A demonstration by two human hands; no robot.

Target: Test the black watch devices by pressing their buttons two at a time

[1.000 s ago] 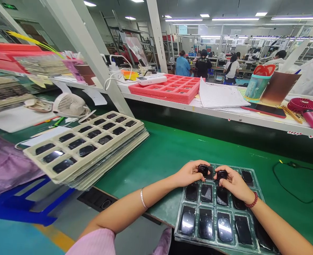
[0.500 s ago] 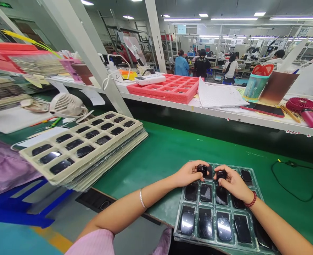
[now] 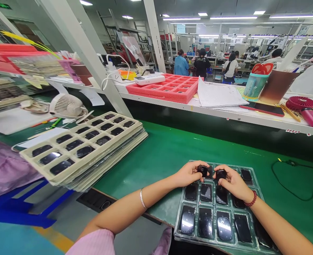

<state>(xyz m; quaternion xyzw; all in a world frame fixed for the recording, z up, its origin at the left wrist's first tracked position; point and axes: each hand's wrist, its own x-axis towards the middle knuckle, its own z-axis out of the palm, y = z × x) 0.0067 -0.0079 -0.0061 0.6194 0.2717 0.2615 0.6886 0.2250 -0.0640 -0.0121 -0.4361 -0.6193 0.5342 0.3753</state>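
Over the far row of a clear plastic tray (image 3: 195, 240), my left hand (image 3: 195, 173) pinches a small glossy black piece with rounded corners (image 3: 203, 171), like a watch screen. My right hand (image 3: 232, 180) is closed on a second black piece (image 3: 221, 174) of the same look, a short gap to the right of the first. Shiny black pieces (image 3: 224, 226) lie in the tray's pockets, some catching the ceiling light. My right forearm covers part of the tray's right side.
To the left stands a stack of cream trays (image 3: 92, 157) with black pieces in the top one. Behind it is a white fan (image 3: 67, 105). A shelf (image 3: 212, 115) crosses above the green bench, bearing a red foam tray (image 3: 169, 95) and papers. A black cable (image 3: 296, 198) lies at right.
Both hands stay in nearly the same place with the same black pieces in them. The view has shifted very slightly.
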